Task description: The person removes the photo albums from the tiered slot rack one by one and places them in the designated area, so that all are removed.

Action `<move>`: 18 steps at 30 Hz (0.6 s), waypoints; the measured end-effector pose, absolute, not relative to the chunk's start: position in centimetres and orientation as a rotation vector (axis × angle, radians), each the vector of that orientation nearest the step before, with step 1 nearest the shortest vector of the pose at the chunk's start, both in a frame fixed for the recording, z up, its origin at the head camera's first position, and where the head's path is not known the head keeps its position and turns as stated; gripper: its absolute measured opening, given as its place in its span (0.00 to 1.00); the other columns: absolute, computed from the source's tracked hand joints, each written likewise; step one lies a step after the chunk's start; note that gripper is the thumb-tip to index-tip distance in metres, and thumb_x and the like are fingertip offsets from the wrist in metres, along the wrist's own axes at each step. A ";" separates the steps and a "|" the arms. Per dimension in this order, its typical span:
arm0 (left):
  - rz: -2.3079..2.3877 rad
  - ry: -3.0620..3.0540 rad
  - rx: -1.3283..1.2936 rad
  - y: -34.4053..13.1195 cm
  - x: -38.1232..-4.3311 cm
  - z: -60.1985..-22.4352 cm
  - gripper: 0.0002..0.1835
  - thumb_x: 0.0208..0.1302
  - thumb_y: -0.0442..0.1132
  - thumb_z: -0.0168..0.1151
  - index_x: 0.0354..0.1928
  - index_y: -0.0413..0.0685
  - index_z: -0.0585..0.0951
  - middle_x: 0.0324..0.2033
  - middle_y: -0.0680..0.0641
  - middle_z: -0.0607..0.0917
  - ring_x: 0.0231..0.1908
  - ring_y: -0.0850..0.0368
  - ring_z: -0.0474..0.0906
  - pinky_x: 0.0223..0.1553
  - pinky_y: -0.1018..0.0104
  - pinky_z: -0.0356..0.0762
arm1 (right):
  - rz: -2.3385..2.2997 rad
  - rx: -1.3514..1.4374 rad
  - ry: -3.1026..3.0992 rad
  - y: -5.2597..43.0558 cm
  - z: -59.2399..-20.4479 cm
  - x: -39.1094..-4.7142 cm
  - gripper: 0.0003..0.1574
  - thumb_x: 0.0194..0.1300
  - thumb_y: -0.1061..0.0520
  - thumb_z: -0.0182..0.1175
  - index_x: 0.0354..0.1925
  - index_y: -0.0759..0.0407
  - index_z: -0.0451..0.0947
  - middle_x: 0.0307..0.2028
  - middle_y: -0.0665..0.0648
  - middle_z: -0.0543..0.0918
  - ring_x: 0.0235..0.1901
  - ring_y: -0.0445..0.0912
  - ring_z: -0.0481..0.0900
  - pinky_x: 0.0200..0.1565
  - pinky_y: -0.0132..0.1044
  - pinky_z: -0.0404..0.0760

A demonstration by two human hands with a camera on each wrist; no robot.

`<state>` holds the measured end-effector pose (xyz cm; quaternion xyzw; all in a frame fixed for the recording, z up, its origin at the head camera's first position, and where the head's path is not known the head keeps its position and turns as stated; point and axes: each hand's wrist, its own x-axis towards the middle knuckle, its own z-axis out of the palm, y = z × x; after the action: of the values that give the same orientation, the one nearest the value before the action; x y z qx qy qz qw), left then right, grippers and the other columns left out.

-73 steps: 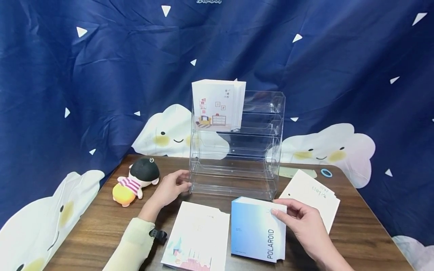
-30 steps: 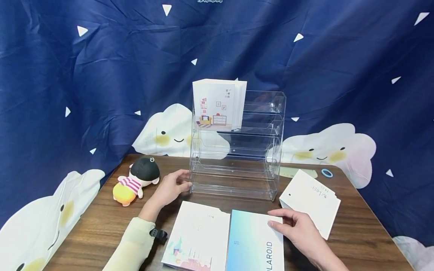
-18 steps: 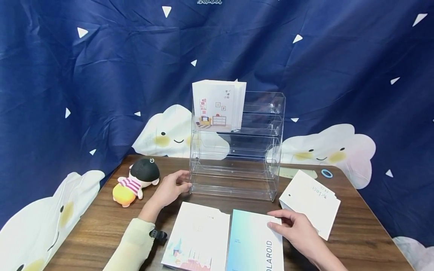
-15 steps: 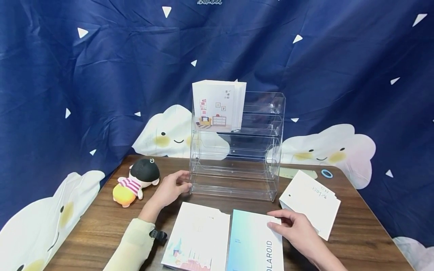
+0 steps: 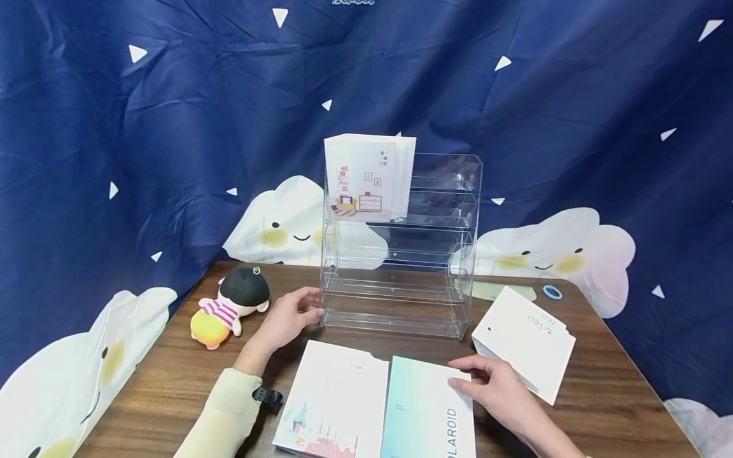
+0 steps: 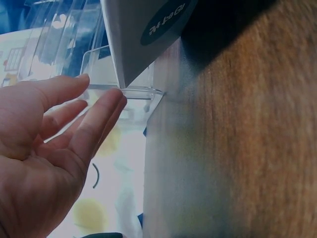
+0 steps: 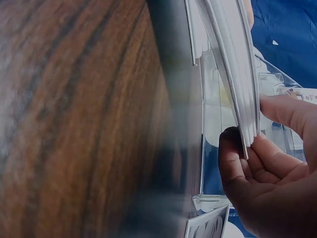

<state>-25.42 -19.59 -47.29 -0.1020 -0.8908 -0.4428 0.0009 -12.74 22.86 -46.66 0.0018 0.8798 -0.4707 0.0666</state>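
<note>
My right hand (image 5: 504,388) pinches the top right edge of a blue-and-white booklet (image 5: 429,413) lettered POLAROID, held low at the front of the table. In the right wrist view the thumb lies on one side of its layered white sheets (image 7: 233,64) and the fingers on the other. My left hand (image 5: 289,318) is at the lower left side of a clear tiered rack (image 5: 395,321). Its fingers, slightly bent, reach the rack's edge in the left wrist view, beside a white booklet bearing a dark round label (image 6: 163,25). White booklets with a room picture (image 5: 363,178) fill the rack's upper left.
Left of the blue booklet lies a white booklet (image 5: 335,394) with a pale picture. Another white stack (image 5: 532,346) is tilted at the right. Behind it are a pale green flat piece (image 5: 498,291) and a blue ring (image 5: 552,292). A plush doll (image 5: 229,308) lies at the left.
The POLAROID booklet has come toward me from its place before the rack, then shifted slightly left with my right hand. My left hand has stayed at the rack's side.
</note>
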 end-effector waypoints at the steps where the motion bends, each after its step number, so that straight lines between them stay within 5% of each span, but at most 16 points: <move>1: -1.389 -2.798 -0.321 -19.6 -25.4 -47.3 0.26 0.77 0.37 0.72 0.73 0.42 0.81 0.60 0.41 0.91 0.55 0.49 0.91 0.58 0.50 0.90 | -1.405 0.006 2.662 22.8 -46.7 -12.8 0.19 0.66 0.56 0.81 0.54 0.57 0.93 0.39 0.51 0.87 0.34 0.40 0.75 0.34 0.31 0.75; 18: -1.383 -2.780 -0.345 -19.7 -25.5 -47.5 0.26 0.77 0.38 0.72 0.73 0.42 0.81 0.59 0.41 0.92 0.55 0.49 0.91 0.58 0.49 0.90 | -1.323 -0.066 2.627 22.5 -47.6 -13.2 0.20 0.69 0.54 0.79 0.56 0.59 0.92 0.40 0.51 0.87 0.37 0.42 0.75 0.37 0.31 0.75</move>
<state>-25.55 -19.71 -47.47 -0.1103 -0.8898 -0.4426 0.0085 -13.23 22.51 -47.60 -0.0224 0.8884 -0.4475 0.0998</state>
